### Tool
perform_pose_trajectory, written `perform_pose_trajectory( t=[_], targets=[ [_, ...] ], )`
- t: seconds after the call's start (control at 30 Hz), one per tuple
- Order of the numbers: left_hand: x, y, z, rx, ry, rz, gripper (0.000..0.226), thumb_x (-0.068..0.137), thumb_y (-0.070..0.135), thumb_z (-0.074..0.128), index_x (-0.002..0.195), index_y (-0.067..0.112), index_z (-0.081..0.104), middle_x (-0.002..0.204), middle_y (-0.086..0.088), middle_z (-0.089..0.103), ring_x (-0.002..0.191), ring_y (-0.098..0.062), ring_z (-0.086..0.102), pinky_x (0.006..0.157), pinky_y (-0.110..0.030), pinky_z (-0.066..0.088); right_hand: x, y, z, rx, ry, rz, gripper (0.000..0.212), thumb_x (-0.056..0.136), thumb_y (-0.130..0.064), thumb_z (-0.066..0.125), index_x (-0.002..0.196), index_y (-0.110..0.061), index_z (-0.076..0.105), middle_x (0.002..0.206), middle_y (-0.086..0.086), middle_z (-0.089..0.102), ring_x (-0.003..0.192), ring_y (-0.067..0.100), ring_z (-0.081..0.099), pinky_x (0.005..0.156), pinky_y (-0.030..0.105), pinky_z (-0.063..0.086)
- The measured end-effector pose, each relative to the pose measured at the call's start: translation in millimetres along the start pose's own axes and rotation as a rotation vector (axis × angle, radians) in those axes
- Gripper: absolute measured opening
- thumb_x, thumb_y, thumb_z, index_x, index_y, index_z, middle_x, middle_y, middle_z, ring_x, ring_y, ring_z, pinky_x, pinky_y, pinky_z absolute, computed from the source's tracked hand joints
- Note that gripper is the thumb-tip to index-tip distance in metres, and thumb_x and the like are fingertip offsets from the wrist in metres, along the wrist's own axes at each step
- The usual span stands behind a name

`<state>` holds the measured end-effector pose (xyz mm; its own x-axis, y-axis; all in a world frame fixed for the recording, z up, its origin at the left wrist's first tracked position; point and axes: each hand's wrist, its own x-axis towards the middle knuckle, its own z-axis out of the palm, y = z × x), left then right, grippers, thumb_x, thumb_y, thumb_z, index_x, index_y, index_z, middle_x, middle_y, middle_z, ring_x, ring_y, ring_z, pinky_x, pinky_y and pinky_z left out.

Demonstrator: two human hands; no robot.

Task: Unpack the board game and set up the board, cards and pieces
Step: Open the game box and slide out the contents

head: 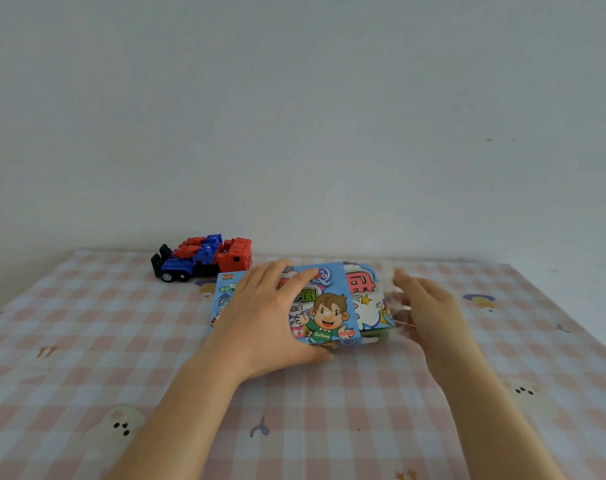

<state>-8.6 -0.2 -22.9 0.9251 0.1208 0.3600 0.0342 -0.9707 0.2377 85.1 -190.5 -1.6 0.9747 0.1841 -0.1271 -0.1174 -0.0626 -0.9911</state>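
Left hand [270, 317]: palm down on the game pack [329, 313], fingers spread and nearly straight across the top toward the far edge, thumb hooked along the near edge, so it holds the pack between thumb and fingers. Right hand [429, 306]: at the pack's right end, edge-on, fingers loosely extended and up against the clear plastic wrap [403, 306]; it is motion-blurred, so can't tell whether it actually pinches the film or only touches it. Pack lies flat on the table, centre, slightly toward the far side. Blue cover with a cartoon boy and green lettering; left half mostly hidden under the left hand. A second printed part [363, 296] with red characters and a yellow star shows at the right end, beside the blue cover, with the crinkled film around it. Can't tell if that part sits inside the cover or under it. Toy truck [204, 259], red, blue and black, stands behind and left of the pack, near the wall, apart from it. Table carries a pink-and-white checked tablecloth [87, 341] with small cartoon prints. Plain pale wall [294, 116] behind.
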Motion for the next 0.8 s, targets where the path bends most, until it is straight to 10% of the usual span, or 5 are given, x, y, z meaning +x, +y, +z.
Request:
perform_pose_trajectory(
  t=[0.17, 0.57, 0.8],
  targets=[
    [-1.1, -2.2, 0.0, 0.057, -0.06, -0.031, 0.107, 0.053, 0.084, 0.06, 0.143, 0.042, 0.02, 0.142, 0.012, 0.024, 0.134, -0.01, 0.018, 0.114, -0.03, 0.014, 3.9, 12.4, 4.5, -0.285, -0.106, -0.105, 0.041, 0.086, -0.029, 0.068, 0.124, -0.024, 0.054, 0.089, 0.006, 0.069, 0.076, 0.016, 0.069, 0.059, 0.028, 0.05],
    [-0.6, -3.8, -4.7, 0.023, -0.035, -0.069, 0.114, 0.045, 0.089, 0.056, 0.144, 0.041, 0.022, 0.141, 0.012, 0.028, 0.131, -0.01, 0.022, 0.112, -0.028, 0.016, 19.1, 14.3, -8.6, -0.086, 0.137, -0.125, 0.025, 0.091, -0.022, 0.059, 0.114, -0.016, 0.063, 0.089, 0.007, 0.068, 0.075, 0.024, 0.068, 0.067, 0.042, 0.058],
    [1.8, -6.1, 1.2, 0.071, 0.091, -0.1, 0.115, 0.043, 0.095, 0.042, 0.142, 0.038, 0.03, 0.137, 0.006, 0.036, 0.129, -0.016, 0.031, 0.114, -0.036, 0.023, 4.5, 7.4, -1.5, 0.062, -0.154, -0.009, 0.053, 0.078, -0.029, 0.075, 0.126, -0.022, 0.052, 0.093, 0.009, 0.074, 0.074, 0.021, 0.073, 0.061, 0.03, 0.057]
  ],
)
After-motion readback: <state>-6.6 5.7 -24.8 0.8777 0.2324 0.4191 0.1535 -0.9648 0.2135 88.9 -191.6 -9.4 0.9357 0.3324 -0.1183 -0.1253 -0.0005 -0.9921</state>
